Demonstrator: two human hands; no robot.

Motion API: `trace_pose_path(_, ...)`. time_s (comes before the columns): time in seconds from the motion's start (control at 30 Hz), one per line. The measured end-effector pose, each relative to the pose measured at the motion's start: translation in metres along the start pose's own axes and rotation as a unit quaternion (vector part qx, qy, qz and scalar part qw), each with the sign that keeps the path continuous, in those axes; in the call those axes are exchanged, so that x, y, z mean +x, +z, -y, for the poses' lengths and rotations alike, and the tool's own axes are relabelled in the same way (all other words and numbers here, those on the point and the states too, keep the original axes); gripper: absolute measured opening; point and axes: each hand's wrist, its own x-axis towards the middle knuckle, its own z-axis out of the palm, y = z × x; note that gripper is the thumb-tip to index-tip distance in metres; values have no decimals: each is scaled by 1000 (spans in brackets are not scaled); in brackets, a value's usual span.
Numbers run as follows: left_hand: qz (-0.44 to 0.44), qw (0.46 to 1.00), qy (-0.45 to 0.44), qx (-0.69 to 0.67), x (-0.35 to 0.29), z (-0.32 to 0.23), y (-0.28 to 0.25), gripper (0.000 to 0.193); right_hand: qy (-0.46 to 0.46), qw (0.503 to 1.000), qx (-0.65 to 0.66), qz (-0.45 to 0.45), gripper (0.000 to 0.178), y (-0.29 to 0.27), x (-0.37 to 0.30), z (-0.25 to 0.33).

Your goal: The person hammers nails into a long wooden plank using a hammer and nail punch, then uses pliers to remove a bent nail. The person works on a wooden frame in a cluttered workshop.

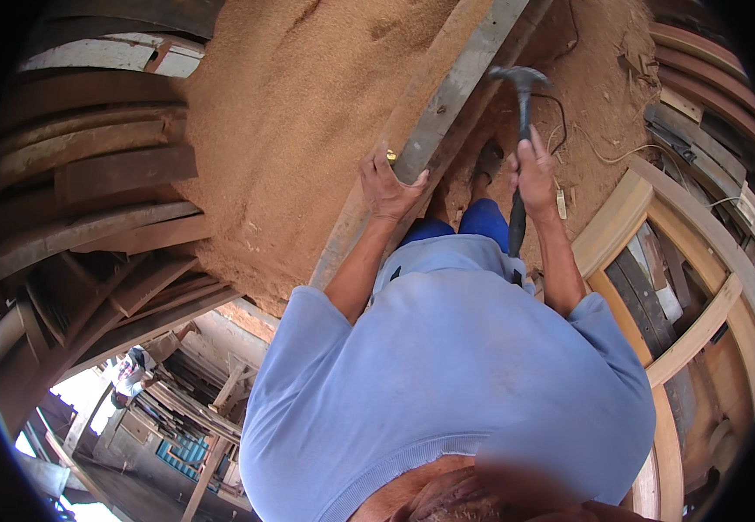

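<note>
My right hand [534, 177] is closed around the dark handle of a claw hammer [524, 104]. Its metal head is raised beside a long wooden beam [447, 109], blurred a little by motion. On the left, my left hand [386, 187] lies on the beam with thumb and fingers apart. A small shiny yellow thing [390, 157] shows at its fingertips; I cannot make out what it is. The beam runs slantwise from the far right to the near left, its upper face worn and grey.
Sawdust [282, 130] is heaped left of the beam. Curved timber pieces [125, 165] are stacked at the left. A pale wooden frame [695, 331] stands at the right, near a thin cable [608, 159]. Another person [134, 372] is in the background at lower left.
</note>
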Motion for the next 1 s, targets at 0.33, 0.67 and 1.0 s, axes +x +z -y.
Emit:
trace_pose_path(0.33, -4, 1000, -9, -27, -4, 6, 4, 100, -40, 996, 66, -49, 57, 11, -6, 29)
trace_pose_path(0.67, 17, 999, -30, -20, -4, 5, 2, 100, -27, 999, -12, -20, 56, 14, -13, 44)
trace_pose_path(1.0, 39, 998, -37, -29, -7, 10, 1, 102, 54, 969, -122, 206, 50, 38, -28, -2)
